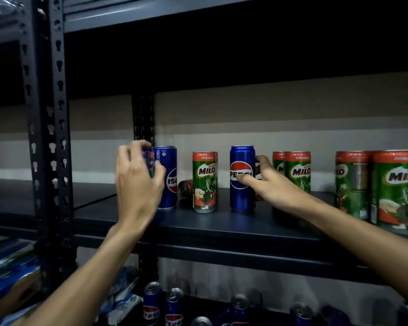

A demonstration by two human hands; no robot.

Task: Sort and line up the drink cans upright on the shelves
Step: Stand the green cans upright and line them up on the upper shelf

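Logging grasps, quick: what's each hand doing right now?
Left hand: gripping a blue can.
Right hand: gripping the middle Pepsi can.

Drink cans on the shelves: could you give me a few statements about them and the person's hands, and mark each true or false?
1. The right hand holds a Pepsi can that stands on the shelf. True.
2. Every can on that shelf stands upright. False: a tipped can lies on its side behind the Milo can.
3. That Milo can stands upright between the two hands. True.
4. The level below holds only Milo cans. False: the lower cans that can be read say Pepsi.
5. The left hand lies flat and empty. False: its fingers curl round a blue can, which is blurred.
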